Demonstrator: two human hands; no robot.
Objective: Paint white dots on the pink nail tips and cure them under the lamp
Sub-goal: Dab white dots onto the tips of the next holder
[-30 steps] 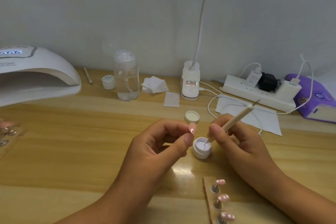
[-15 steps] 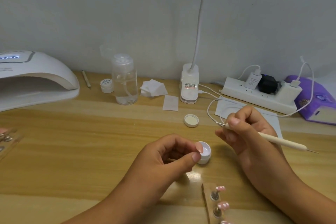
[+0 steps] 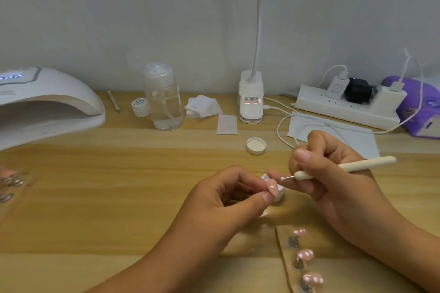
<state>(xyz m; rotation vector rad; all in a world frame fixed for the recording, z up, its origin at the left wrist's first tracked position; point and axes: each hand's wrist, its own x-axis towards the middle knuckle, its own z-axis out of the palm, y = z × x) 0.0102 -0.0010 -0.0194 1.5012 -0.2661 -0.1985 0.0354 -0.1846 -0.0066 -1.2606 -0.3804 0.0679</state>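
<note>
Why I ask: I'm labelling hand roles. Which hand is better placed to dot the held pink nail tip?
Right. The right hand grips the dotting pen, its white-loaded point just beside the pink nail tip. The left hand pinches that tip and looks needed to steady it.

You are at a small nail-art station that looks more like a home desk than a fitted salon. The pale wooden desk (image 3: 119, 197) stands against a plain grey-white wall (image 3: 142, 19). At the back left sits a white arched curing lamp (image 3: 47, 93) with its display lit. Beside it are a clear pump bottle (image 3: 163, 100), a small white jar (image 3: 140, 107) and a few square wipes (image 3: 202, 107). A clip-on gooseneck lamp (image 3: 251, 100), a power strip (image 3: 345, 109) with 3 plugs and a purple soft pack (image 3: 421, 107) line the back edge. Near you, 3 pink nail tips (image 3: 306, 254) with white dots sit on a holder strip (image 3: 283, 257).
</note>
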